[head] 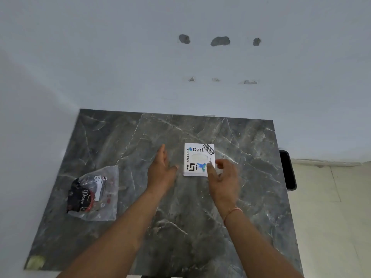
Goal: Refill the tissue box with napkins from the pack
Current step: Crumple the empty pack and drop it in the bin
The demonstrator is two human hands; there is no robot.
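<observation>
A white square tissue box point(195, 155) with stickers on its lid and an oval slot lies flat near the middle of the dark marble table point(140, 227). My right hand point(223, 177) hovers at the box's near right corner, thumb over that corner, fingers loosely curled and holding nothing. My left hand point(161, 169) is flat and spread just left of the box, a short gap away from it. A crumpled clear plastic napkin pack point(94, 194) with black and red print lies at the table's left side, apart from both hands.
A white wall runs behind and to the left of the table. A black object point(288, 169) sits beside the table's right edge. Pale floor tiles point(331, 217) lie to the right. A yellowish patch point(36, 261) marks the near left corner.
</observation>
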